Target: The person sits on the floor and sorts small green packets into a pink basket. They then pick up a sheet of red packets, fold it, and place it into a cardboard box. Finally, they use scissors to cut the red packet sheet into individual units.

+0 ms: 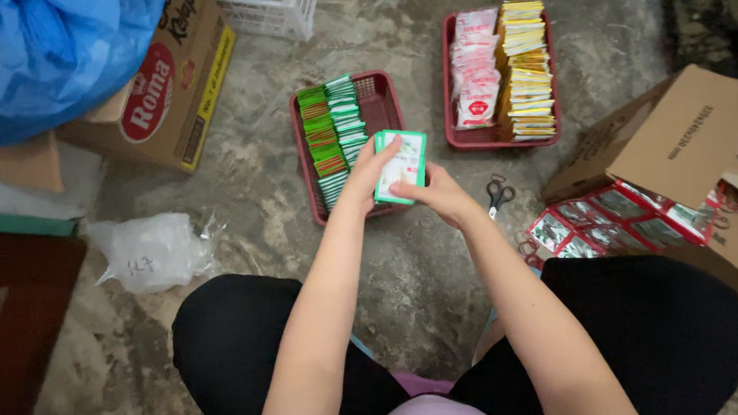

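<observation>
Both the left hand and right hand grip a small stack of green-edged sachets just above the near red basket; squaring the stack's edges first should let it slot upright beside the rows already there.

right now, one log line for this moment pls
left hand + right hand: both holding green-edged sachets | below: red basket of green sachets | scissors on floor, right
</observation>
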